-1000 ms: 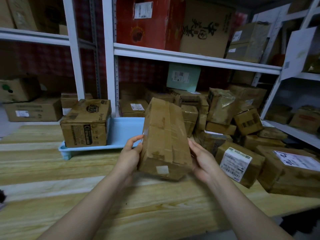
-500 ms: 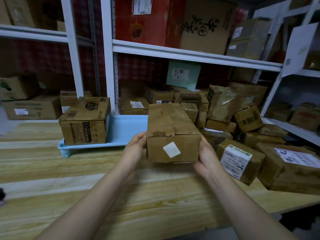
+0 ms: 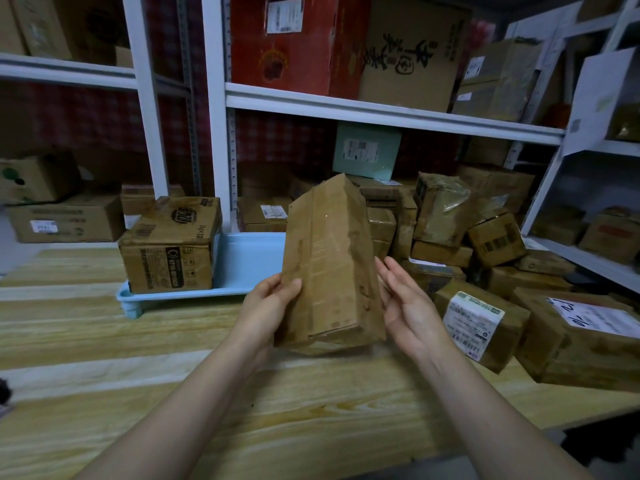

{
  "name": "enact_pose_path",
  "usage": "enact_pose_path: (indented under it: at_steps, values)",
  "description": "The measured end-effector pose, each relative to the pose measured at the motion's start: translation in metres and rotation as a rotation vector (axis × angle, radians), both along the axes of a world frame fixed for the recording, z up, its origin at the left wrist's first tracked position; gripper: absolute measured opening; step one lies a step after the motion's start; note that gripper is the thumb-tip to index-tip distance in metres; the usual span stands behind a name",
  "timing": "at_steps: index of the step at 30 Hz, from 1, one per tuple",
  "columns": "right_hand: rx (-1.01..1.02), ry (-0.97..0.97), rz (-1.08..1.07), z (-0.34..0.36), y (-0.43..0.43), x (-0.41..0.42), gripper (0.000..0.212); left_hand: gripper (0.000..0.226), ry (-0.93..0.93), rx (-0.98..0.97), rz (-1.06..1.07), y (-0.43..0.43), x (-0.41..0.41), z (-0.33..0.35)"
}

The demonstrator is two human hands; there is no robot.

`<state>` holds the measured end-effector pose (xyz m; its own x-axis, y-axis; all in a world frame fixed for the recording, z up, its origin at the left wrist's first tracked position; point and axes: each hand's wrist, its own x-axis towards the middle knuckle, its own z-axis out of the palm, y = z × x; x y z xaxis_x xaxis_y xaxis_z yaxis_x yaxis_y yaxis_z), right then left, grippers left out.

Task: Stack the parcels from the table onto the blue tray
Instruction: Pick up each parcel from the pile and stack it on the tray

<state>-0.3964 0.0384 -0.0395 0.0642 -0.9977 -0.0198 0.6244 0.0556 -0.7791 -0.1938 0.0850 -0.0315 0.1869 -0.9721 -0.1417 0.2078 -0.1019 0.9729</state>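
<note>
Here, mid-frame, we see the left hand [image 3: 273,303] gripping an upright brown parcel [image 3: 329,265], the right hand [image 3: 408,306] flat-fingered beside it.

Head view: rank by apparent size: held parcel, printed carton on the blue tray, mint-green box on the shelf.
1. held parcel, but nearest the camera, so its lead over the carton is unsure.
2. printed carton on the blue tray.
3. mint-green box, farthest back; may be larger than it looks.
</note>
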Motion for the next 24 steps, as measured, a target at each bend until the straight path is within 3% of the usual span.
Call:
enact_pose_path:
  at_steps: [2,4,9,12,17,20,24]
  values:
    - [0.019,-0.009,-0.003,0.002,0.0,0.002,0.042,0.051,0.026,0.017,-0.001,-0.002,0.0,-0.001]
    - [0.032,-0.002,0.002,0.004,0.002,0.004,0.04,0.055,0.026,0.021,-0.004,0.0,-0.001,0.001]
    - [0.065,0.057,0.03,0.006,0.005,0.009,0.035,0.036,0.005,0.025,0.004,0.001,-0.002,0.002]
    - [0.077,0.19,0.113,0.004,0.008,0.016,0.025,0.028,0.063,0.03,-0.013,0.002,-0.001,0.004]
    - [0.08,0.195,0.281,-0.001,0.008,0.015,0.048,0.026,0.01,0.002,-0.08,-0.003,-0.003,-0.003]
    - [0.065,0.222,0.23,0.0,0.006,0.019,0.04,0.024,-0.047,-0.016,-0.08,-0.003,-0.003,-0.004]
    - [0.098,0.269,0.121,-0.003,-0.002,0.014,0.053,0.044,-0.017,0.044,-0.049,-0.003,-0.002,0.008]
